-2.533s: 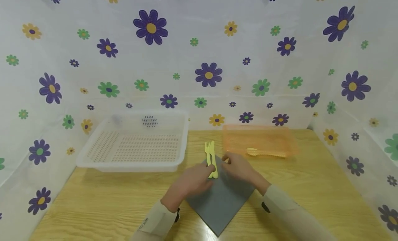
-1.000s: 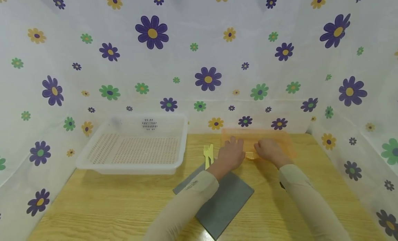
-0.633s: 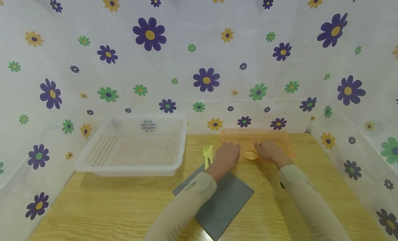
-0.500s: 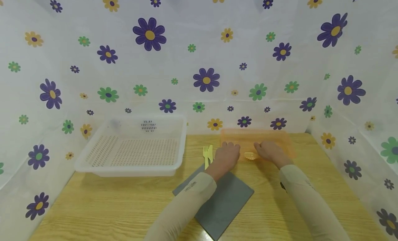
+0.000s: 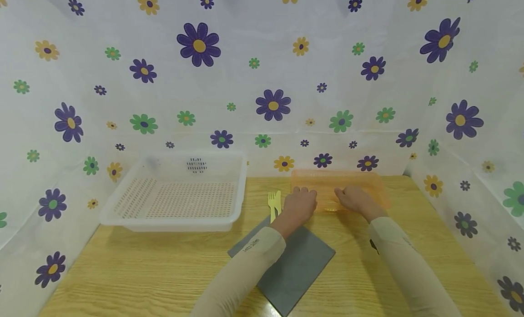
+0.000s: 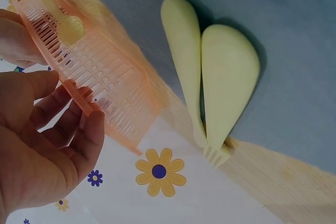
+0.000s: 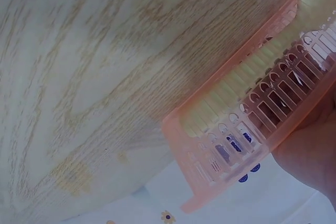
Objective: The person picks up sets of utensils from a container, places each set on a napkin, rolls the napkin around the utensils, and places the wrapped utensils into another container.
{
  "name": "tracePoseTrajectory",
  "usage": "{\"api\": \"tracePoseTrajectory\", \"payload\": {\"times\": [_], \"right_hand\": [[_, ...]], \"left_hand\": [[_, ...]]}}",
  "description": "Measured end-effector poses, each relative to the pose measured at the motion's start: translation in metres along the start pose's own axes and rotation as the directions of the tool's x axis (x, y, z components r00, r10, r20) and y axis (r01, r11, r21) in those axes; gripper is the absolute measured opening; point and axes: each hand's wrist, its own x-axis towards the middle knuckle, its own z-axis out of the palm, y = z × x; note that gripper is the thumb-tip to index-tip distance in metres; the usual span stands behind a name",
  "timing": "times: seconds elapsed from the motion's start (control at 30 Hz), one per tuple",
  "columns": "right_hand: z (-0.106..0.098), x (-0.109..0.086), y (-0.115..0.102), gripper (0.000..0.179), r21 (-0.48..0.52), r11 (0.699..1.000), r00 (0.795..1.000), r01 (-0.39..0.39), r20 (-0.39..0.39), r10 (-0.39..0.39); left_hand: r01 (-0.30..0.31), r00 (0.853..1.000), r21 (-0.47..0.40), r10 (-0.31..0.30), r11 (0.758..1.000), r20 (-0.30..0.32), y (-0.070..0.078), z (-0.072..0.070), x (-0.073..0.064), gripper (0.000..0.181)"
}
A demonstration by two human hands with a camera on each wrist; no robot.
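Note:
At the back right, both hands hold the near rim of a translucent orange slotted basket (image 5: 327,177). My left hand (image 5: 300,203) has its fingers curled over the rim, thumb on the near side in the left wrist view. Farther along that rim, my right hand (image 5: 355,199) grips it, its fingers partly hidden. A pale yellow spoon (image 7: 247,74) lies inside along the basket's near wall, seen through the plastic. Left of the left hand, a yellow fork (image 5: 272,199) and a yellow knife (image 5: 278,199) lie side by side, partly over the far corner of a dark grey mat (image 5: 299,262).
A white perforated basket (image 5: 192,223) stands at the back left of the wooden table (image 5: 135,267). Flower-printed white sheeting (image 5: 241,80) encloses the back and both sides. The left forearm (image 5: 249,267) passes over the grey mat.
My left hand has left the fork and knife and moved right to the orange basket's rim; my right hand has moved there too. Less of the spoon shows now between the hands.

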Motion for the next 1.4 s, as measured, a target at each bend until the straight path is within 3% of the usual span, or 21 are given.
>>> {"api": "tracePoseTrajectory", "payload": {"times": [0.3,0.43,0.7,0.93,1.4], "right_hand": [[0.003,0.001,0.004,0.051,0.030,1.000,1.000,-0.007,0.020,0.006],[0.002,-0.002,0.005,0.056,0.056,0.997,0.998,0.047,0.031,-0.049],[-0.020,-0.015,0.009,0.080,0.147,0.986,0.980,0.078,0.169,-0.103],[-0.028,-0.014,0.014,0.049,0.138,0.986,0.971,0.094,0.205,-0.122],[-0.035,-0.013,0.018,0.032,0.132,0.975,0.952,0.181,0.226,-0.207]], "left_hand": [[-0.006,1.000,0.000,0.006,1.000,-0.002,0.000,0.003,0.000,0.021],[0.001,1.000,-0.003,-0.001,1.000,0.012,0.002,0.003,-0.001,0.021],[0.007,1.000,0.005,-0.007,1.000,0.022,0.004,0.001,0.000,0.022],[-0.006,1.000,0.016,0.005,1.000,0.006,0.002,0.001,0.001,0.023],[-0.001,1.000,-0.014,0.001,1.000,0.022,0.005,0.003,0.007,0.023]]}}
